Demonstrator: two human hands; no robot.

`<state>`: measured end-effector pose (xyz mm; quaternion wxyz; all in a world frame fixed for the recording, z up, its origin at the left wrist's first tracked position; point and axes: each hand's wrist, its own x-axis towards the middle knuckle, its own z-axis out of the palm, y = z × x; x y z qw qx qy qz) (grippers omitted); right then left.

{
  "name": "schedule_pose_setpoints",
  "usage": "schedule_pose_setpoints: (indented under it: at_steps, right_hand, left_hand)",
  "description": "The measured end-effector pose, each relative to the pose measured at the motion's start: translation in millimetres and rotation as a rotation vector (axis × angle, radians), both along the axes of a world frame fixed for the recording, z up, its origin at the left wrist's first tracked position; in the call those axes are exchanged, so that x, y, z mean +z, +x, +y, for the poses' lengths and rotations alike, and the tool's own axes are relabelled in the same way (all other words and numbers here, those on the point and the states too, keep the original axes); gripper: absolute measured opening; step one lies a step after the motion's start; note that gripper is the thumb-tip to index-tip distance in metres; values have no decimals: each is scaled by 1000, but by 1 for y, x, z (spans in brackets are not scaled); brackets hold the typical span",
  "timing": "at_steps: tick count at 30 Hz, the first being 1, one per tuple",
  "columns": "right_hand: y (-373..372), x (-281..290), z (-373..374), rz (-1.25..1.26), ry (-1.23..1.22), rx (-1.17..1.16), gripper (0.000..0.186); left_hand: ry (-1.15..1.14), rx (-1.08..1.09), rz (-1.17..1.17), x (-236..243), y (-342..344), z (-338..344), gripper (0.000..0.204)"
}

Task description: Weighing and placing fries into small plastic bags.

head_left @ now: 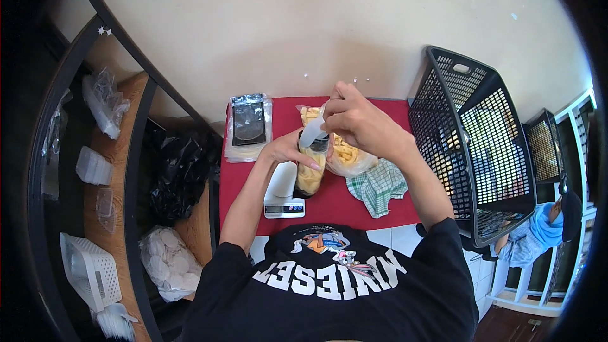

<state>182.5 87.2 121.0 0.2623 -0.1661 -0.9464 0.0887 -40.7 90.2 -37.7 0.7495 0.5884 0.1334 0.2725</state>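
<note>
My left hand [288, 151] is closed around the upper part of a clear-fronted pouch [310, 180] with a dark edge, partly filled with pale yellow stick-shaped snacks. My right hand [358, 123] grips a whitish scoop [311, 132], its end tipped down at the pouch's mouth. The scoop's handle is hidden by the fingers. Under and left of the pouch is a white digital kitchen scale [284, 206]; whether the pouch rests on it I cannot tell. A large clear plastic bag [348, 163] of the same yellow sticks lies open behind the pouch, partly covered by my right hand.
The red-covered table [240, 183] also bears a stack of flat pouches [249, 128] and a green checked cloth [378, 188]. A black plastic crate [472, 145] stands at the right. Shelves [123, 145] with plastic containers line the left. A person [538, 231] is at the far right.
</note>
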Motion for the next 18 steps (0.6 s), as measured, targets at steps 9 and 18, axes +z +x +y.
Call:
schedule_pose_setpoints:
  at_steps: [9,18]
  right_hand:
    - [-5,-11,0,-59,-176,14,13]
    - [58,-65,18,303,-207,-556,19]
  left_hand:
    - [128,32,153,8,-14,-4,75]
    - [349,294,153,2,-69,-37,97]
